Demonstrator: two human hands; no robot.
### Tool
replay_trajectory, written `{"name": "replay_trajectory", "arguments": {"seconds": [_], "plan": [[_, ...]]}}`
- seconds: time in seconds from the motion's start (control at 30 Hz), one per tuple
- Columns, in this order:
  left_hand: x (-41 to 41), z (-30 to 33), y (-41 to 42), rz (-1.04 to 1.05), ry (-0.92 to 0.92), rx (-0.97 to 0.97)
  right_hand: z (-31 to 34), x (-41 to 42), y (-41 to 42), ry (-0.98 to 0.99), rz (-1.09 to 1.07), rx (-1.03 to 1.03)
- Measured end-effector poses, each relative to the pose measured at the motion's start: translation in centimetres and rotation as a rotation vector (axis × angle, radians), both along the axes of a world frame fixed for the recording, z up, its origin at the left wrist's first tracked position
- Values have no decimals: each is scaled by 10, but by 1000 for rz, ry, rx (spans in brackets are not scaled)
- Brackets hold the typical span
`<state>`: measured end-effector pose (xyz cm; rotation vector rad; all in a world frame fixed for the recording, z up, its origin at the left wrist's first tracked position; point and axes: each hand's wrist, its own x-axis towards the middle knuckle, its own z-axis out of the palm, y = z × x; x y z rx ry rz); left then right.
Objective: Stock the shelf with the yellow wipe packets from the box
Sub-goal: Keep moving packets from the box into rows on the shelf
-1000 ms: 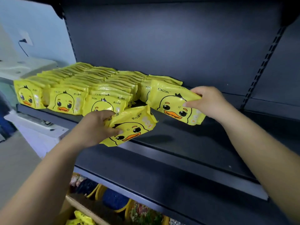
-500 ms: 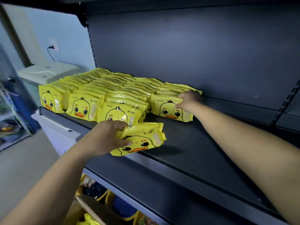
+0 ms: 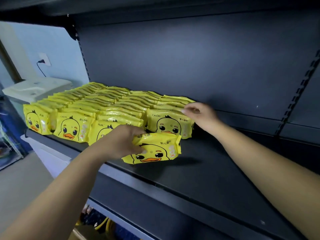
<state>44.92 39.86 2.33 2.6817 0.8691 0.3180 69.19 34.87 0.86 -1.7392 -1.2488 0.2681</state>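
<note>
- On the shelf's [image 3: 216, 172] left half, rows of upright yellow wipe packets [image 3: 86, 104] stand packed tight, their front faces just beside the near edge; a knock there would likely topple the front ones off.
- Near the middle, the left hand [image 3: 121, 142] grips one packet [image 3: 155, 149] by its left end, fingers curled over the top and thumb beneath. It hangs tilted just above the shelf's near lip, the duck face turned forward. Held by one end only, the slick film could slip and drop to the lower shelf [image 3: 103, 222].
- Just behind it stands the front packet of the rightmost row [image 3: 170, 124]; pushing the held one in carelessly could tip that row backward or skew it.
- Farther right, the right hand [image 3: 199, 113] is loosely spread and holds nothing, its fingertips over the top of that row. If it leaves, the row looks free to lean into the bare shelf on the right.
</note>
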Motion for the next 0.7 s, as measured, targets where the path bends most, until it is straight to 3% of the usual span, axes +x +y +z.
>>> {"name": "replay_trajectory", "arguments": {"seconds": [0.07, 0.17, 0.3, 0.4, 0.6, 0.7], "plan": [[17, 4, 6, -24, 4, -24, 8, -9, -20, 151, 162, 8], [46, 10, 18, -57, 45, 10, 6, -15, -41, 112, 313, -162], [85, 20, 31, -90, 105, 88, -7, -7, -36, -57, 155, -258], [103, 28, 42, -78, 111, 78, -11, -2, -25, -3, -18, -215], [112, 17, 58, -12, 175, 175, -19, -2, -6, 15, -77, -263], [108, 8, 57, 28, 149, 235, -22, -4, 0, -85, -118, -326]]}}
